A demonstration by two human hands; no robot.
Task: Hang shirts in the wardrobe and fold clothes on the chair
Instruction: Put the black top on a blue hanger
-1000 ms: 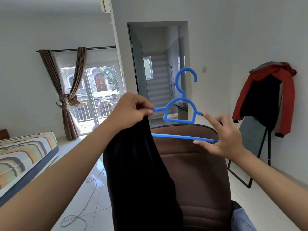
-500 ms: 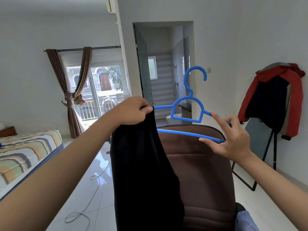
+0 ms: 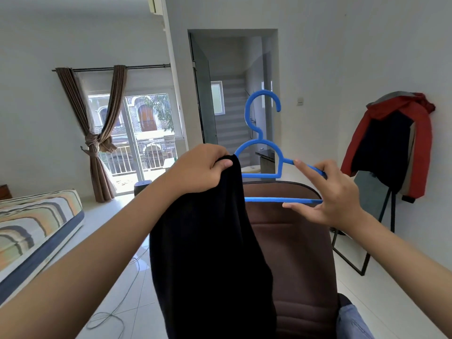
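Observation:
A blue plastic hanger (image 3: 261, 143) is held upright at chest height, hook at the top. My right hand (image 3: 329, 194) grips its right end, fingers on the sloped arm and the bottom bar. My left hand (image 3: 203, 171) is closed on a black shirt (image 3: 210, 253) at the hanger's left end, which the cloth covers. The shirt hangs straight down in front of a brown padded chair (image 3: 293, 241). A bit of blue denim (image 3: 352, 321) lies on the chair seat at the lower right.
A red and dark jacket (image 3: 396, 143) hangs on a black stand with a mirror (image 3: 367, 199) by the right wall. A striped mattress (image 3: 36, 223) lies at the left. A cable (image 3: 115, 311) runs across the white tile floor. An open doorway (image 3: 232, 106) is straight ahead.
The hanger has levelled out and the black cloth now covers more of its left end. My view has shifted slightly; both hands keep their hold.

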